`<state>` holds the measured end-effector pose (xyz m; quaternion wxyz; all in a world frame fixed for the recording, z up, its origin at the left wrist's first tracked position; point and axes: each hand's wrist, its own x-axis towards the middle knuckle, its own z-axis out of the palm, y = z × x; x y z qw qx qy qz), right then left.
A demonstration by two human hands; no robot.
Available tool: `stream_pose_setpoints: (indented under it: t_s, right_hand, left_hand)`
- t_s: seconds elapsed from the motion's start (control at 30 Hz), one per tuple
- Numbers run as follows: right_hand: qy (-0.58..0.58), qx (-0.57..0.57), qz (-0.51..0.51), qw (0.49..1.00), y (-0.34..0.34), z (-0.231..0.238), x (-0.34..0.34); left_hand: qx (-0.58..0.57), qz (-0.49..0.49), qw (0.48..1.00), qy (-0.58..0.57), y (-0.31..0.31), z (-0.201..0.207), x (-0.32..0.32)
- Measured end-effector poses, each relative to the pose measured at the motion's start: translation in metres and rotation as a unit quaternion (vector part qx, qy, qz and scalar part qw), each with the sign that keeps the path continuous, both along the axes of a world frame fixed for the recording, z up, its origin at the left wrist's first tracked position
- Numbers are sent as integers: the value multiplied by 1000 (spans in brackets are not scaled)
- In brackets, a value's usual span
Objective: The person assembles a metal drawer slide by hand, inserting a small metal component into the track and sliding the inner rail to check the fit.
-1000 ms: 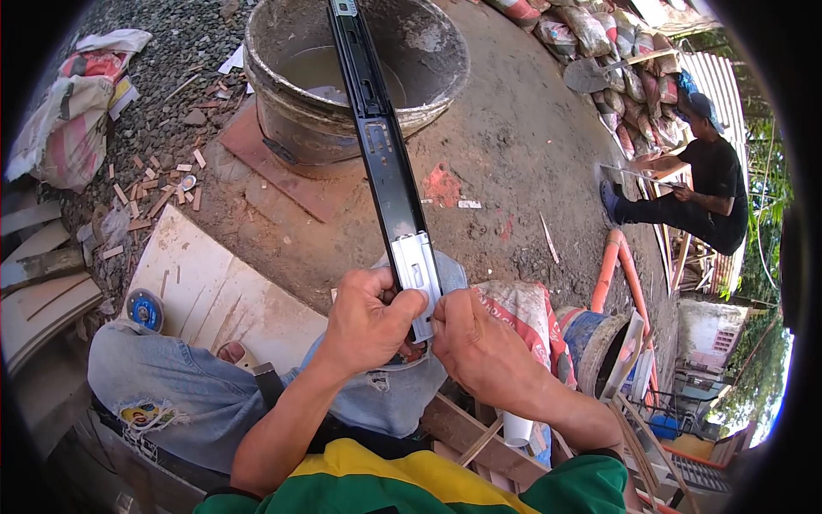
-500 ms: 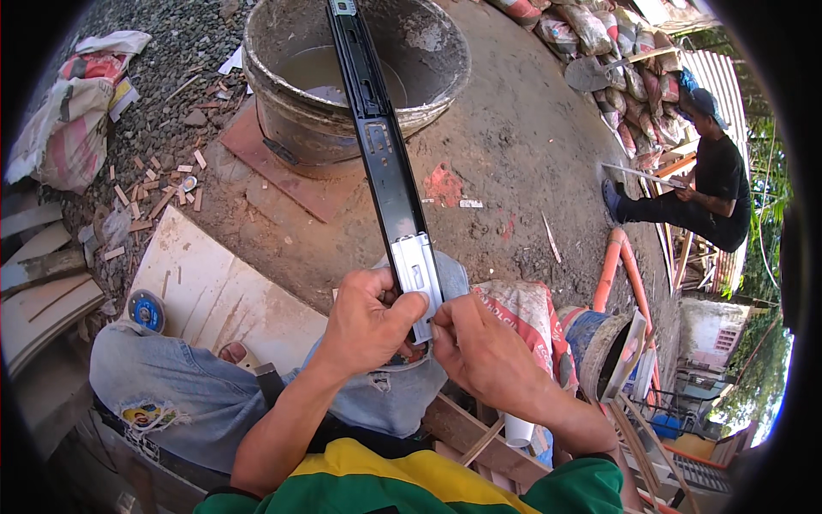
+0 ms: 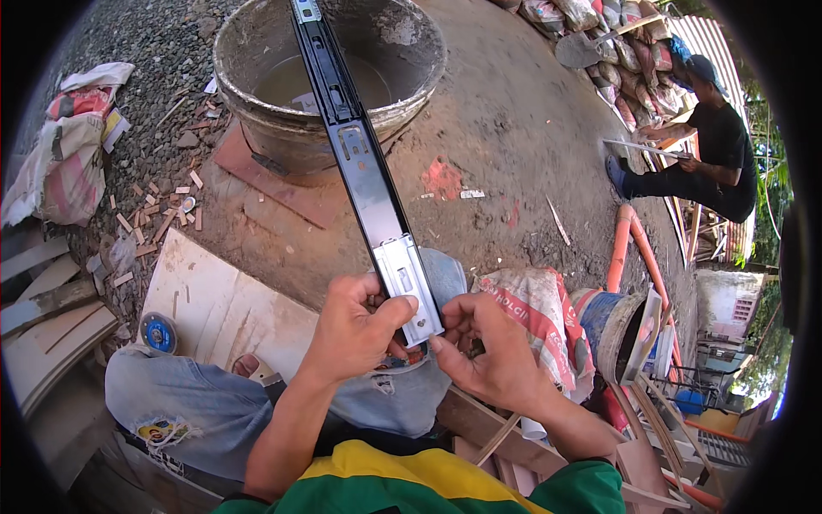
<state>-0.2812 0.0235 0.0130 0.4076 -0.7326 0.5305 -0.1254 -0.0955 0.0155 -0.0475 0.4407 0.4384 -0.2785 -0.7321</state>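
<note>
A long black drawer slide with a silver metal end piece slants up and away from me, its far end over a bucket. My left hand grips the near end, thumb pressed on the silver piece and fingers beneath. Close by its lower right corner is my right hand, with the fingers curled in and the thumb tip against the slide's end. Whether anything small lies inside those curled fingers is hidden. Below the slide are my jeans-clad knees.
A mortar-crusted bucket holds murky water. Left of me lie a board, a blue cutting disc and wood offcuts. On the right are a cement sack, a tipped bucket and orange pipes. Farther back, a person holds a long strip.
The slide has tilted, its far end swinging left. My right hand's thumb and fingers have spread apart from their pinch at the slide's edge. The person at right has raised one arm.
</note>
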Motion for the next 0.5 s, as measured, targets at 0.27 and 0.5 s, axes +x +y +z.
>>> stream_pose_setpoints:
  t_s: [0.27,0.5]
  right_hand:
    - [-186,157,-98,965,1,-13,-11]
    - [-273,232,-152,921,6,-11,9]
  left_hand:
    - [10,-3,1000,14,2,-8,2]
    - [-16,9,998,58,6,-19,5]
